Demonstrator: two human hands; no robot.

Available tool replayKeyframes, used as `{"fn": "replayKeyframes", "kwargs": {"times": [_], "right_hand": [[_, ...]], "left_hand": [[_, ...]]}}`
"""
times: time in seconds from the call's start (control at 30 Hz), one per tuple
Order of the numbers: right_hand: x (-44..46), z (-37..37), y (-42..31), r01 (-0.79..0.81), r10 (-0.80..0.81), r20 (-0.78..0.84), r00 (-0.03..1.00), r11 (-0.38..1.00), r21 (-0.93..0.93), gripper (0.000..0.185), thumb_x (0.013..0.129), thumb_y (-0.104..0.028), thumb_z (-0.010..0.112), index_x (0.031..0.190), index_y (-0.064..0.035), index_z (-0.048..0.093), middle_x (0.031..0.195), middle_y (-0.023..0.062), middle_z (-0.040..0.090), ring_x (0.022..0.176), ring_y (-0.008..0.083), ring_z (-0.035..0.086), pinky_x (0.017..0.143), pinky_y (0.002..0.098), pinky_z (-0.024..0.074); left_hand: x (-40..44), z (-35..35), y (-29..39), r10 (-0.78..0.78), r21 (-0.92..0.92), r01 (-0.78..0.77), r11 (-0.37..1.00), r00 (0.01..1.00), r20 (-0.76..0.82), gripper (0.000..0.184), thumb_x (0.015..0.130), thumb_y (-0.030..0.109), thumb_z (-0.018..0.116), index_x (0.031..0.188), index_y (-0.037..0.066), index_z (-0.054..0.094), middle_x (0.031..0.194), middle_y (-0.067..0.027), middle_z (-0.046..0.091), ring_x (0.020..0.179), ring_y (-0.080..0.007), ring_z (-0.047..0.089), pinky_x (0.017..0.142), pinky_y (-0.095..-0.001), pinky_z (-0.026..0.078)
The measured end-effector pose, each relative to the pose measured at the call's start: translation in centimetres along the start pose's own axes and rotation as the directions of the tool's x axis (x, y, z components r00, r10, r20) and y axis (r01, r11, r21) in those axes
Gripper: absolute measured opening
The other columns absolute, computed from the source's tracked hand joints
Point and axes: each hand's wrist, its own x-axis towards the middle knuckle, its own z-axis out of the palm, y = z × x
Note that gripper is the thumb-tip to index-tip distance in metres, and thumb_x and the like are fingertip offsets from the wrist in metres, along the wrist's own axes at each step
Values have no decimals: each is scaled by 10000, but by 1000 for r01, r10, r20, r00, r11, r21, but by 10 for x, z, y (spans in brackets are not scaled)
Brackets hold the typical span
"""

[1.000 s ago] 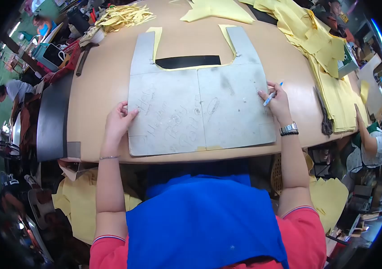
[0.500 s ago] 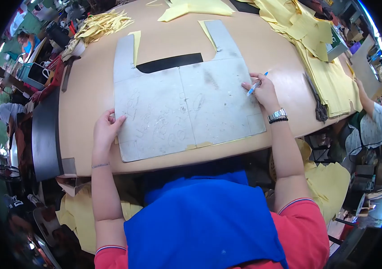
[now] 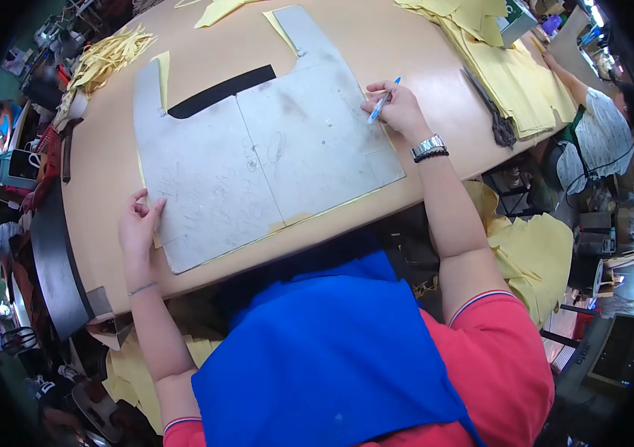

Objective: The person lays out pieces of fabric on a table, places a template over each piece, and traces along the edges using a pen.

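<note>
A large grey pattern template (image 3: 257, 164) with a deep U-shaped cutout lies on the table, covered in faint handwriting. Yellow fabric (image 3: 278, 33) peeks out from under it along the edges. At its left edge, my left hand (image 3: 138, 227) pinches the border, thumb on top and fingers curled at the side. My right hand (image 3: 400, 112) is closed around a blue-and-clear pen (image 3: 384, 100), its fingers by the template's right edge. A black piece (image 3: 220, 92) shows inside the cutout.
Scissors (image 3: 492, 112) lie right of the template, beside stacked yellow fabric (image 3: 507, 82). Yellow strips (image 3: 112, 54) are heaped at the far left, near a dark-bladed tool (image 3: 68, 149). A co-worker's arm (image 3: 566, 78) reaches in at the right. The table's front edge (image 3: 317, 242) is close.
The view has shifted and turned, so the table's contents appear further left and tilted. Both hands stay by the template's edges, the pen still in my right hand.
</note>
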Motion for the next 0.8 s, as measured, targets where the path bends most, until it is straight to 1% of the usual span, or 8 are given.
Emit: {"fn": "replayKeyframes", "kwargs": {"times": [0.1, 0.27, 0.3, 0.33, 0.4, 0.47, 0.57, 0.8], "right_hand": [[-3, 0, 4, 57, -58, -22, 998, 997, -52, 423, 796, -102, 769, 1160, 21, 591, 852, 27, 636, 730, 108, 622, 630, 246, 513], [-9, 0, 2, 47, -43, -34, 998, 993, 105, 419, 773, -42, 746, 1161, 27, 603, 886, 58, 634, 784, 143, 623, 703, 272, 527], [-11, 0, -4, 30, -30, -23, 999, 1000, -4, 423, 781, -53, 745, 1168, 31, 598, 875, 55, 640, 785, 137, 629, 701, 261, 528], [-14, -1, -8, 92, -93, -8, 996, 994, -50, 418, 788, -66, 749, 1167, 29, 599, 857, 49, 651, 779, 128, 634, 689, 249, 526], [-10, -2, -4, 129, -130, 2, 992, 984, -121, 411, 793, -66, 750, 1163, 32, 600, 842, 50, 661, 767, 121, 630, 679, 241, 523], [-3, -4, 5, 136, -139, -9, 990, 979, -153, 405, 797, -67, 752, 1160, 26, 599, 831, 45, 665, 737, 105, 617, 653, 224, 507], [-3, -3, 5, 92, -92, 6, 996, 994, -65, 402, 802, -69, 751, 1162, 16, 594, 832, 41, 667, 718, 85, 604, 624, 209, 488], [-8, -3, 1, 107, -106, 15, 994, 994, -39, 405, 799, -72, 758, 1160, 11, 593, 840, 34, 671, 717, 75, 600, 616, 202, 474]], "left_hand": [[1, 5, -15, 52, -196, -55, 979, 998, -19, 535, 773, 260, 802, 1218, 30, 615, 723, 37, 518, 620, -58, 466, 562, -221, 418], [-1, 6, -10, 49, -133, -54, 990, 998, -41, 540, 757, 255, 817, 1206, 19, 633, 703, 41, 514, 632, -52, 477, 570, -218, 427], [-4, 4, -6, 22, -142, -28, 989, 999, -41, 543, 752, 265, 818, 1203, 22, 636, 691, 41, 516, 630, -56, 483, 573, -221, 433], [-6, 4, -3, -2, -157, -5, 988, 999, -40, 546, 748, 275, 819, 1199, 25, 640, 680, 41, 517, 627, -59, 489, 577, -224, 438], [-9, 0, 6, -28, -77, 26, 997, 999, -30, 546, 768, 217, 810, 1231, 6, 611, 717, 59, 489, 635, -43, 456, 584, -194, 413], [-7, 1, -1, 0, -137, -4, 991, 1000, -31, 542, 770, 218, 809, 1226, 2, 613, 712, 63, 484, 631, -40, 455, 583, -193, 413], [-8, 1, -1, 7, -171, -11, 985, 1000, -25, 535, 772, 219, 806, 1220, -3, 615, 708, 65, 478, 628, -36, 453, 583, -191, 412], [-8, 0, 0, -3, -203, -2, 979, 1000, -24, 526, 781, 223, 798, 1218, -8, 617, 702, 60, 481, 625, -43, 454, 576, -195, 406]]}}
